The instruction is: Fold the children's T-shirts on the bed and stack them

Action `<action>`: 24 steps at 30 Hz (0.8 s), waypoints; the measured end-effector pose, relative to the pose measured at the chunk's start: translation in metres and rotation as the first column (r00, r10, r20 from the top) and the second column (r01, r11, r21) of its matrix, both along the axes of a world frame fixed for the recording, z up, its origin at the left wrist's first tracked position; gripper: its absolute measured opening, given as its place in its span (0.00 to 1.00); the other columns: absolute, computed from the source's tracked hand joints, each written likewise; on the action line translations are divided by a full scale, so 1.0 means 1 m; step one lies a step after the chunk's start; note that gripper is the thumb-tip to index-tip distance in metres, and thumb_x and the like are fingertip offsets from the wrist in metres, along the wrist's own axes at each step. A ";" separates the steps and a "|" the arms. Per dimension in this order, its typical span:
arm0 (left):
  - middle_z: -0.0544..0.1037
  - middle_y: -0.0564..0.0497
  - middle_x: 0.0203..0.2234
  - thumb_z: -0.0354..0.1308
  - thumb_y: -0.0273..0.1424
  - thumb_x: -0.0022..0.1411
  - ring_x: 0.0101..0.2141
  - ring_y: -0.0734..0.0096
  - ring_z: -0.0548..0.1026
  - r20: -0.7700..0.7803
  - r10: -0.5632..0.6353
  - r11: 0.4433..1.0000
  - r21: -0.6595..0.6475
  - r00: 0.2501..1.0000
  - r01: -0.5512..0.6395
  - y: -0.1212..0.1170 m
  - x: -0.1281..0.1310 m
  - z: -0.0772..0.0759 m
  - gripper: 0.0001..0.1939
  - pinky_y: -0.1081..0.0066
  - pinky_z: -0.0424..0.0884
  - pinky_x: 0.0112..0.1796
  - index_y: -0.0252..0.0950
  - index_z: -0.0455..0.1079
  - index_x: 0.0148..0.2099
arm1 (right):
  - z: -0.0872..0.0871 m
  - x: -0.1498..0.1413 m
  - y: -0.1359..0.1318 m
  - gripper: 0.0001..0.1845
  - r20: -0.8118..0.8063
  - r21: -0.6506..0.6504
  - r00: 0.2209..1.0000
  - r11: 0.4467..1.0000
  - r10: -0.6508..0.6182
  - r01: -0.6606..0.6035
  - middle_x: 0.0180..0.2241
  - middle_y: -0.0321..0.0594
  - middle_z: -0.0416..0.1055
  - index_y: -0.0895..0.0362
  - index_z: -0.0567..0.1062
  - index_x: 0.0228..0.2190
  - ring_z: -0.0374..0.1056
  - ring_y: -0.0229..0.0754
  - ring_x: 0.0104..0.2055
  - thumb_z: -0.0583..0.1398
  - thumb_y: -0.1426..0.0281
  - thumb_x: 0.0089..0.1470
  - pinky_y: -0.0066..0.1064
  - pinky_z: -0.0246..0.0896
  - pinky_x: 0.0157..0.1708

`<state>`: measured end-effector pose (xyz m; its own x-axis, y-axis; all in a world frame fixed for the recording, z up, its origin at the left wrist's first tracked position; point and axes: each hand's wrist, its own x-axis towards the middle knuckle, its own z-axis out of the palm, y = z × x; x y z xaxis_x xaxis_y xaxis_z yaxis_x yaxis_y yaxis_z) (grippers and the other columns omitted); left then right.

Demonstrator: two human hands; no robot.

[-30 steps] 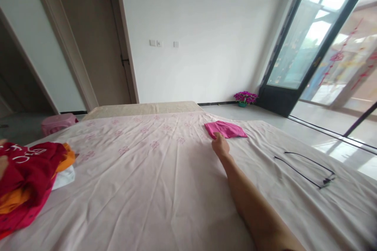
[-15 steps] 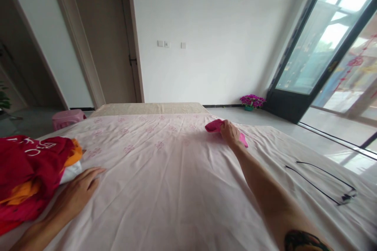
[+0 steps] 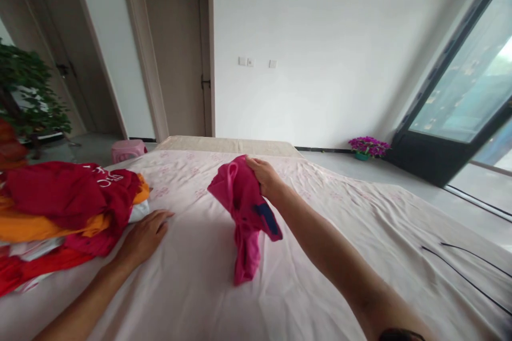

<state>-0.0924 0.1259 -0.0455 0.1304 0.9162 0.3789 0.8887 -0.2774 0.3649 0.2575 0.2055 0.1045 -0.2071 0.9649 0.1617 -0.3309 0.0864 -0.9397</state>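
Observation:
My right hand [image 3: 264, 177] grips a bright pink garment [image 3: 244, 213] and holds it up above the bed; the cloth hangs down unfolded, with a dark blue patch on it. My left hand [image 3: 144, 235] lies flat, fingers spread, on the pale pink bedsheet [image 3: 192, 287], right beside a heap of clothes [image 3: 60, 208] in red, orange and white at the left.
A black cord [image 3: 464, 277] lies on the sheet at the right. Behind the bed are a pink stool [image 3: 128, 149], a closed door [image 3: 180, 58], a green plant [image 3: 28, 90] at the left, a pot of purple flowers [image 3: 368, 146] and a glass sliding door [image 3: 464, 90].
My right hand closed on the pink garment at the far side of the bed, lifted it and brought it toward the middle. My left hand came down flat next to the clothes heap.

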 end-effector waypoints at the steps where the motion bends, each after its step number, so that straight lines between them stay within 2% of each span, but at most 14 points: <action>1: 0.77 0.45 0.51 0.47 0.33 0.62 0.55 0.60 0.73 0.003 -0.004 1.000 -0.001 1.000 0.004 0.000 -0.001 0.000 0.19 0.58 0.64 0.59 0.38 0.73 0.52 | -0.003 -0.011 0.000 0.17 -0.033 -0.027 0.999 0.999 0.030 -0.030 0.21 0.36 0.72 0.56 0.75 0.29 0.70 0.41 0.27 0.68 0.56 0.48 0.30 0.67 0.27; 5: 0.76 0.44 0.52 0.47 0.32 0.62 0.55 0.61 0.73 0.026 -0.022 1.000 0.010 0.999 0.022 0.000 -0.005 -0.004 0.20 0.60 0.64 0.59 0.36 0.73 0.52 | -0.008 -0.011 0.011 0.14 -0.060 -0.081 0.998 0.997 -0.008 0.003 0.24 0.38 0.74 0.58 0.74 0.29 0.70 0.40 0.28 0.70 0.63 0.46 0.31 0.70 0.31; 8: 0.76 0.44 0.52 0.46 0.34 0.64 0.54 0.62 0.72 0.037 -0.020 1.000 0.012 0.999 0.020 0.000 -0.004 -0.004 0.20 0.61 0.65 0.58 0.37 0.73 0.52 | -0.007 0.027 0.024 0.11 0.164 -0.047 0.957 0.968 -0.238 0.248 0.28 0.40 0.75 0.59 0.75 0.34 0.70 0.41 0.30 0.66 0.66 0.49 0.32 0.69 0.33; 9: 0.76 0.44 0.52 0.45 0.35 0.66 0.54 0.62 0.72 0.041 -0.018 1.000 0.012 0.999 0.017 -0.001 -0.002 -0.003 0.20 0.62 0.65 0.58 0.37 0.73 0.52 | -0.007 0.042 0.026 0.12 0.311 0.010 0.881 0.928 -0.357 0.373 0.30 0.41 0.76 0.59 0.76 0.37 0.71 0.42 0.32 0.65 0.67 0.50 0.32 0.68 0.34; 11: 0.77 0.44 0.51 0.43 0.39 0.68 0.53 0.62 0.73 0.050 -0.013 1.000 0.014 0.999 0.013 -0.002 0.000 -0.001 0.21 0.61 0.65 0.57 0.37 0.73 0.51 | -0.009 0.067 0.026 0.16 0.599 0.234 0.569 0.802 -0.564 0.549 0.37 0.45 0.76 0.58 0.76 0.42 0.71 0.45 0.39 0.63 0.68 0.50 0.34 0.66 0.39; 12: 0.77 0.44 0.50 0.43 0.40 0.68 0.53 0.61 0.73 0.054 -0.014 1.000 0.013 0.998 0.013 -0.002 0.001 0.001 0.22 0.61 0.65 0.57 0.38 0.74 0.51 | -0.011 0.075 0.023 0.17 0.692 0.346 0.403 0.765 -0.599 0.542 0.40 0.46 0.76 0.57 0.76 0.44 0.71 0.46 0.42 0.63 0.68 0.51 0.34 0.65 0.41; 13: 0.77 0.44 0.50 0.43 0.42 0.68 0.53 0.61 0.73 0.058 -0.017 1.000 0.011 0.998 0.016 -0.003 0.002 0.002 0.22 0.61 0.65 0.58 0.38 0.74 0.50 | -0.015 0.078 0.017 0.16 0.760 0.419 0.277 0.769 -0.588 0.483 0.42 0.46 0.76 0.56 0.76 0.44 0.70 0.47 0.44 0.62 0.66 0.53 0.34 0.63 0.43; 14: 0.77 0.44 0.50 0.43 0.43 0.68 0.53 0.61 0.73 0.062 -0.018 1.000 0.006 0.998 0.017 -0.003 0.003 0.004 0.22 0.61 0.64 0.58 0.39 0.74 0.50 | -0.019 0.077 0.010 0.16 0.814 0.442 0.203 0.807 -0.544 0.391 0.43 0.45 0.76 0.55 0.77 0.45 0.70 0.47 0.45 0.61 0.64 0.55 0.34 0.62 0.43; 16: 0.78 0.44 0.50 0.44 0.45 0.67 0.53 0.60 0.73 0.080 -0.013 1.000 -0.011 0.997 0.014 -0.004 0.006 0.007 0.23 0.61 0.64 0.58 0.40 0.75 0.50 | -0.032 0.064 -0.007 0.19 0.897 0.386 0.150 0.903 -0.415 0.189 0.42 0.44 0.76 0.52 0.76 0.46 0.71 0.47 0.43 0.58 0.56 0.58 0.35 0.61 0.42; 17: 0.78 0.44 0.50 0.45 0.46 0.67 0.53 0.59 0.73 0.093 -0.009 1.000 -0.022 0.996 0.011 -0.004 0.010 0.010 0.23 0.60 0.64 0.57 0.39 0.75 0.50 | -0.039 0.055 -0.015 0.23 0.917 0.367 0.123 0.924 -0.379 0.111 0.44 0.45 0.76 0.51 0.75 0.48 0.71 0.48 0.44 0.58 0.52 0.57 0.35 0.61 0.42; 19: 0.77 0.44 0.52 0.48 0.47 0.64 0.53 0.58 0.73 0.118 -0.010 0.999 -0.045 0.993 0.016 -0.003 0.022 0.015 0.24 0.60 0.64 0.57 0.39 0.73 0.53 | -0.055 0.037 -0.025 0.32 0.925 0.377 0.025 0.925 -0.378 0.041 0.51 0.49 0.72 0.51 0.72 0.53 0.69 0.53 0.50 0.61 0.47 0.52 0.39 0.61 0.45; 21: 0.76 0.43 0.54 0.55 0.47 0.60 0.55 0.56 0.72 0.121 -0.033 0.997 -0.067 0.992 0.041 0.000 0.040 0.021 0.26 0.60 0.64 0.56 0.38 0.71 0.56 | -0.071 0.026 -0.027 0.32 0.931 0.364 -0.047 0.930 -0.362 0.053 0.54 0.53 0.69 0.54 0.73 0.51 0.66 0.58 0.53 0.64 0.51 0.48 0.42 0.60 0.47; 22: 0.76 0.43 0.54 0.58 0.45 0.58 0.54 0.56 0.72 0.111 -0.048 0.995 -0.083 0.993 0.057 0.001 0.051 0.023 0.26 0.61 0.64 0.56 0.38 0.71 0.55 | -0.078 0.025 -0.026 0.28 0.940 0.341 -0.042 0.936 -0.339 0.083 0.52 0.53 0.71 0.55 0.75 0.48 0.67 0.58 0.53 0.65 0.55 0.48 0.43 0.60 0.47; 24: 0.77 0.43 0.50 0.60 0.40 0.55 0.51 0.56 0.74 0.103 -0.059 0.989 -0.128 0.993 0.072 0.005 0.071 0.026 0.20 0.63 0.65 0.53 0.38 0.74 0.49 | -0.089 0.031 -0.019 0.15 0.943 0.286 0.114 0.936 -0.313 0.202 0.44 0.51 0.75 0.56 0.78 0.37 0.69 0.56 0.50 0.65 0.65 0.45 0.40 0.60 0.46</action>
<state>-0.0212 0.1309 -0.0192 0.1595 0.9496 0.2698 0.8284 -0.2774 0.4867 0.2883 0.1864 0.0153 0.0144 0.9940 0.1087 0.8936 0.0359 -0.4474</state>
